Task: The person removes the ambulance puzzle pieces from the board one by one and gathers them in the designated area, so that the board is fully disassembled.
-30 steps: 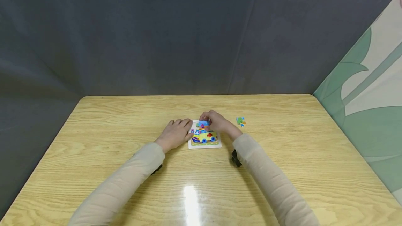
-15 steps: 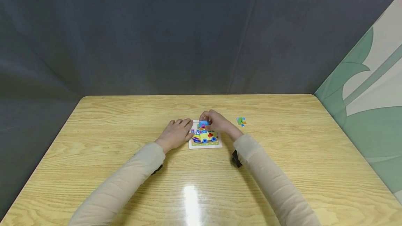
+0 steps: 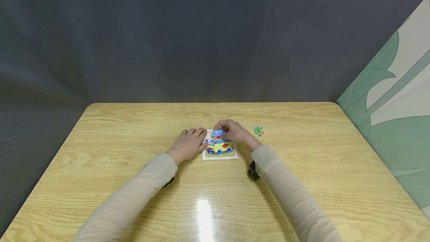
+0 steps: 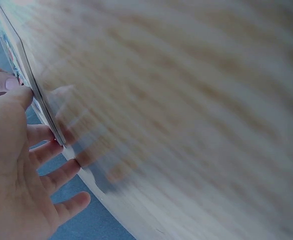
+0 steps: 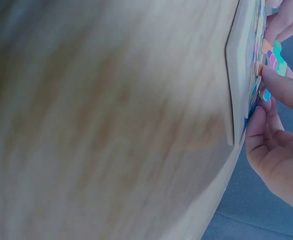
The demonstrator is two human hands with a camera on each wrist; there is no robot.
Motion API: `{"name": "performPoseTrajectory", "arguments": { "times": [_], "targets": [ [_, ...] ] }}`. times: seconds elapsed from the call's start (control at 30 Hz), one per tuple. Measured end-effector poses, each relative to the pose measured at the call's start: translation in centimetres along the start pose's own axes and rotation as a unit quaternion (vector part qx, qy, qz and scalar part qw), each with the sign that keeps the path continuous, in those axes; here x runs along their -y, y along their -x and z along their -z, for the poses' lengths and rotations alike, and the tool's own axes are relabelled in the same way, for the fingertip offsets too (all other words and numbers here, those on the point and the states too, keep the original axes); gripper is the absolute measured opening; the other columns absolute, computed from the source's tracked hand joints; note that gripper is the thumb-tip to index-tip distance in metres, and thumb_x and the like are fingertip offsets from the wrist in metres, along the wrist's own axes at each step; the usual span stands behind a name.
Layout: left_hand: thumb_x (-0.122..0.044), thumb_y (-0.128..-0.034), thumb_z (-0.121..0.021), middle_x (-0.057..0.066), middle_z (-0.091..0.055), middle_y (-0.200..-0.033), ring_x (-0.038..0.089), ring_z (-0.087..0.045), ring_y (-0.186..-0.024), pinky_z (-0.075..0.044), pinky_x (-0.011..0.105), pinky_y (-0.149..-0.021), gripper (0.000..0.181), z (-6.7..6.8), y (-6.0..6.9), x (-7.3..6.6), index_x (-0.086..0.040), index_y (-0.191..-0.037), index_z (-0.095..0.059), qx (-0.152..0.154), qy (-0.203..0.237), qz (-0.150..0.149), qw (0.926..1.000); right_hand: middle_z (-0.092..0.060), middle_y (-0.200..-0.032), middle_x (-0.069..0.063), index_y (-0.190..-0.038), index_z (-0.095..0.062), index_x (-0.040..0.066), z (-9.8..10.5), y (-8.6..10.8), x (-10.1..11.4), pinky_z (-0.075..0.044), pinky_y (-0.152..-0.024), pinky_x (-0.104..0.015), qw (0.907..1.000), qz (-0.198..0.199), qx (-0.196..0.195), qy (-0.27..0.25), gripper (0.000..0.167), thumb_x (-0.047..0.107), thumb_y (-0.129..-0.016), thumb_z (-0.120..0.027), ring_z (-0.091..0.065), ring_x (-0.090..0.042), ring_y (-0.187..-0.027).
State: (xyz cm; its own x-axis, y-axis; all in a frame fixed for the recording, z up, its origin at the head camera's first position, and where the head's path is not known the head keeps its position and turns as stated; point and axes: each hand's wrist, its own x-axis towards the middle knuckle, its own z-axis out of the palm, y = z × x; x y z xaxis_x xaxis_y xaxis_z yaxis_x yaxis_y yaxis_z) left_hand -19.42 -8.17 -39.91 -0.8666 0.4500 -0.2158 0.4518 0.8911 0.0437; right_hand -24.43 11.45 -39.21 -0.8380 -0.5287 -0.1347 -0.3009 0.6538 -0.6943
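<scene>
A white-framed puzzle board [image 3: 220, 158] with a yellow ambulance picture lies flat on the table. The right hand [image 3: 234, 131] pinches a blue puzzle piece [image 3: 218, 133] over the board's upper part. In the right wrist view the piece [image 5: 277, 60], with green and pink on it, stands tilted up from the board [image 5: 239, 65] between thumb and fingers of the right hand [image 5: 281, 145]. The left hand [image 3: 188, 145] rests at the board's left edge, fingers spread. The left wrist view shows the left hand [image 4: 16, 160] with thumb and fingers touching the board's edge [image 4: 36, 95].
Loose puzzle pieces [image 3: 258, 131], green, blue and orange, lie on the wooden table [image 3: 215, 182] right of the board. A dark curtain [image 3: 168, 40] hangs behind the table, and a panel with green leaf shapes [image 3: 399, 137] stands at the right.
The piece in the right hand has tilted slightly over the board. The left hand keeps its place at the board's left edge.
</scene>
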Motion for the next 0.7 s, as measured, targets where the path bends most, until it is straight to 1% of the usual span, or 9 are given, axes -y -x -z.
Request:
{"name": "performPoseTrajectory", "arguments": {
  "times": [0.1,0.3,0.5,0.57,0.7],
  "targets": [
    [-0.045,-0.1027,-0.034,0.005,-0.031,-0.156,0.028,-0.034,-0.141,-0.029,0.053,-0.115,0.059,-0.05,0.01,0.04,-0.011,-0.151,-0.030,-0.002,0.002,-0.002,1.0000,-0.058,-0.088,-0.010,-0.111,-0.066,0.001,0.22,0.24,0.04,-0.038,-0.067,-0.022,0.9998,-0.011,0.008,-0.013,0.023,-0.003,-0.089,-0.062,-0.044,-0.016,-0.075],
    [-0.045,-0.1029,-0.033,0.005,-0.031,-0.156,0.028,-0.034,-0.141,-0.029,0.053,-0.114,0.059,-0.07,0.02,0.07,-0.011,-0.151,-0.029,-0.003,0.001,0.000,1.0000,-0.062,-0.094,-0.016,-0.115,-0.066,0.000,0.71,0.54,0.05,-0.045,-0.069,-0.023,0.9996,-0.002,0.017,-0.023,0.026,-0.005,-0.091,-0.056,-0.052,-0.019,-0.079],
    [-0.044,-0.1030,-0.033,0.005,-0.031,-0.156,0.028,-0.033,-0.142,-0.029,0.052,-0.115,0.059,0.06,0.05,-0.03,-0.011,-0.151,-0.029,0.001,0.003,0.003,1.0000,-0.063,-0.109,-0.018,-0.114,-0.068,0.002,0.76,0.59,-0.16,-0.048,-0.074,-0.026,0.9986,-0.031,0.004,-0.043,0.025,-0.002,-0.093,-0.055,-0.056,-0.022,-0.088],
    [-0.045,-0.1030,-0.033,0.005,-0.031,-0.156,0.027,-0.033,-0.142,-0.029,0.052,-0.115,0.059,0.02,0.00,-0.04,-0.011,-0.151,-0.029,0.001,0.002,0.004,1.0000,-0.063,-0.106,-0.017,-0.114,-0.067,0.002,0.72,0.52,-0.39,-0.048,-0.073,-0.025,0.9984,-0.032,0.001,-0.047,0.025,-0.002,-0.093,-0.056,-0.056,-0.022,-0.087],
    [-0.045,-0.1031,-0.033,0.005,-0.030,-0.157,0.027,-0.033,-0.142,-0.029,0.052,-0.115,0.059,0.00,-0.08,-0.06,-0.011,-0.151,-0.029,0.002,-0.001,0.004,1.0000,-0.061,-0.094,-0.012,-0.114,-0.067,0.000,0.63,0.41,-0.82,-0.046,-0.070,-0.022,0.9978,-0.037,-0.012,-0.054,0.024,0.000,-0.092,-0.058,-0.055,-0.018,-0.082]
  ]
}}
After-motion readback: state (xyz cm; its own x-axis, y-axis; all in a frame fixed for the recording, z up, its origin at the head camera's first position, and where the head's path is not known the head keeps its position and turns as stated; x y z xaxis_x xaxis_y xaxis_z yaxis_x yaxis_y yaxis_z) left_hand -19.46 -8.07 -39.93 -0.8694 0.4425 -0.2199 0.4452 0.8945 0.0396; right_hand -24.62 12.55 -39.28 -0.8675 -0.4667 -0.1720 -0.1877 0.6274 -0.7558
